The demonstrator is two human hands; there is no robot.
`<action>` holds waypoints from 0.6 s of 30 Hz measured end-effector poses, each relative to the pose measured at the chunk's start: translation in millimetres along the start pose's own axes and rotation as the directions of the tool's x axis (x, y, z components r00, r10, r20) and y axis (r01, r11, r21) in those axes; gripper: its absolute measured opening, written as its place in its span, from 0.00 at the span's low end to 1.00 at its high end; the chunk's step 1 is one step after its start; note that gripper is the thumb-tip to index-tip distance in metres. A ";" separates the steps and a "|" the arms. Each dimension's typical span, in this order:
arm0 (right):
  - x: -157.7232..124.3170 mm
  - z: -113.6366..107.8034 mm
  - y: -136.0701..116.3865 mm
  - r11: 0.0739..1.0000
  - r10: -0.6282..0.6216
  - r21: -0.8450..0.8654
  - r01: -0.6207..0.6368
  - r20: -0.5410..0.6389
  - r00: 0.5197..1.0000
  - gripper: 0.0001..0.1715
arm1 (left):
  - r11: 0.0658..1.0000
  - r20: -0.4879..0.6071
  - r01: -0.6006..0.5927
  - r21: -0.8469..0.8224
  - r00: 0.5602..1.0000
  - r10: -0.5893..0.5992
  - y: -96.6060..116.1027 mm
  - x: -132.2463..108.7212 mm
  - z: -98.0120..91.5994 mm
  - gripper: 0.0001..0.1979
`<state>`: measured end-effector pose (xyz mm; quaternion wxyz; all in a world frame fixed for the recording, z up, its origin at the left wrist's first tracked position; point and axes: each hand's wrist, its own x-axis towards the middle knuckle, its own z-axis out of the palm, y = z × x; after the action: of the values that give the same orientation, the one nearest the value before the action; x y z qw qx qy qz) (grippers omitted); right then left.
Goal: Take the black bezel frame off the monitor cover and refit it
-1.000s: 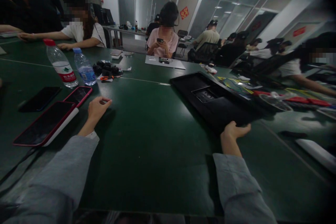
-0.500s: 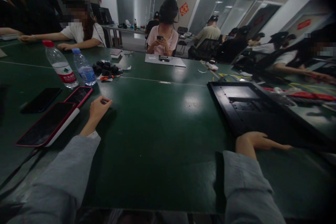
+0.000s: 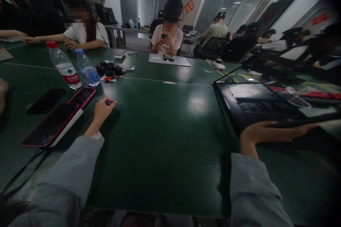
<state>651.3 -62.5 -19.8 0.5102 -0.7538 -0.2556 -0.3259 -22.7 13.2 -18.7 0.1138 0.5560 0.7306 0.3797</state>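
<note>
My right hand (image 3: 269, 133) reaches out to the right and grips the near edge of a large black flat panel (image 3: 255, 103), with the fingers stretched along its underside; the panel is tilted up off the green table (image 3: 165, 124). My left hand (image 3: 102, 109) rests on the table as a loose fist, right beside a red-cased phone (image 3: 83, 96). Whether anything sits inside that fist is hidden. Both arms wear grey sleeves.
A tablet in a red case (image 3: 50, 125) and a black phone (image 3: 46, 100) lie at the left. Two water bottles (image 3: 65, 65) and a pile of black parts (image 3: 109, 70) stand further back. Several people sit around the table. Red and yellow items clutter the right.
The black panel has swung to the right and its near edge has lifted off the table, my right hand following it. The left hand has stayed where it was.
</note>
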 end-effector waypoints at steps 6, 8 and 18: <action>-22.3 7.9 -63.9 0.945 -0.319 0.136 0.298 0.174 0.932 0.42 | 1.000 0.017 -0.018 -0.019 1.000 0.019 2.5 -1.7 -2.4 0.15; -33.7 -0.2 -76.7 0.925 -0.365 0.185 0.333 0.186 0.912 0.41 | 1.000 0.016 -0.019 -0.024 1.000 0.019 3.3 -1.9 -3.1 0.14; -62.5 -27.3 -130.6 0.869 -0.286 0.495 0.031 0.450 0.846 0.46 | 0.948 -0.062 -0.191 -0.253 0.981 0.181 16.7 -4.6 8.8 0.26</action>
<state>510.2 -45.8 19.1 0.5615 -0.6418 -0.5152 -0.0858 -3.8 14.4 -14.5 0.1348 0.5956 0.6214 0.4908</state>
